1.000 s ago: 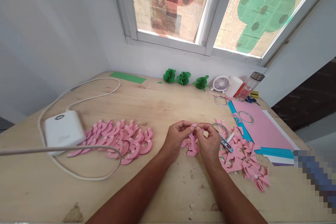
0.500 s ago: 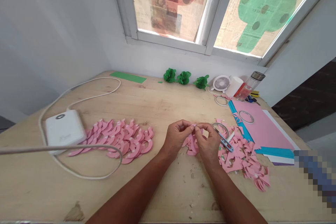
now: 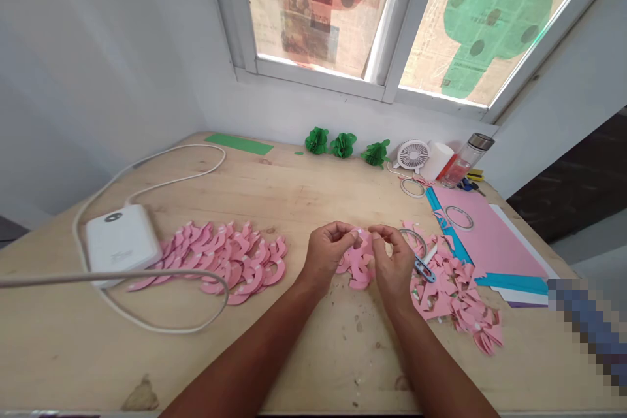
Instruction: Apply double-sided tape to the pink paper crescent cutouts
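My left hand [image 3: 326, 251] pinches a curved pink paper cutout [image 3: 363, 241] that bears a small white patch near its top. My right hand [image 3: 393, 258] is just to the right of it, thumb and forefinger pressed together. Whatever the right fingertips hold, if anything, is too small to make out. Below and between the hands lie more pink cutouts [image 3: 360, 277] on the table. Close beside my right hand are a utility knife [image 3: 425, 270] and a tape roll [image 3: 416, 236], both partly hidden, among pink paper scraps [image 3: 450, 294].
Many overlapping pink cutouts [image 3: 240, 258] lie left, beside a white power bank [image 3: 122, 241] with a looping cable [image 3: 147, 330]. Green paper ornaments [image 3: 343, 145], a small fan [image 3: 413, 155] and a bottle [image 3: 463, 160] stand at the back. Coloured sheets [image 3: 494, 228] lie right.
My hands were together at the cutout's top. They have moved slightly apart, the right one shifting right, and more of the cutout shows between them.
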Demonstrator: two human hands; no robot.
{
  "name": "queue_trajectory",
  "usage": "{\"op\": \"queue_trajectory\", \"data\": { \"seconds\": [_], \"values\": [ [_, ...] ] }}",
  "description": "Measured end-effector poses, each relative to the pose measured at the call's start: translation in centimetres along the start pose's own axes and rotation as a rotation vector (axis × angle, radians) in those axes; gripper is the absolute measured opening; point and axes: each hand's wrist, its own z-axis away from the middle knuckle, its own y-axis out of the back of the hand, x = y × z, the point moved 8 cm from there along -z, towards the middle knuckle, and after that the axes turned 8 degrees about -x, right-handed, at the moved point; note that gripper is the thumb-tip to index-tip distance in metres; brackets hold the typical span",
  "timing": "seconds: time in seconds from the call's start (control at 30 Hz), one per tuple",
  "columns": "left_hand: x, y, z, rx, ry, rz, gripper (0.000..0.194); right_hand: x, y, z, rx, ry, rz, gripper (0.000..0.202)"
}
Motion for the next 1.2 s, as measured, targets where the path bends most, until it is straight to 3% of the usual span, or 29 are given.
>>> {"op": "queue_trajectory", "data": {
  "seconds": [0.23,0.57,0.93,1.2],
  "values": [
    [-0.3,-0.7,0.1,-0.081,0.005,0.021,0.013,-0.1,-1.1,-0.3,-0.113,0.011,-0.007,0.015],
    [-0.7,-0.6,0.1,-0.061,0.043,0.104,0.016,0.7,-1.1,-0.4,-0.117,-0.015,-0.002,0.013],
    [-1.7,-1.3,0.0,-0.179,0.096,0.15,0.016,0.4,-1.1,-0.6,-0.111,-0.029,-0.01,0.014],
    [-1.6,-0.9,-0.1,-0.131,0.074,0.134,0.015,0.4,-1.5,-0.4,-0.164,-0.045,-0.072,0.013]
  ]
}}
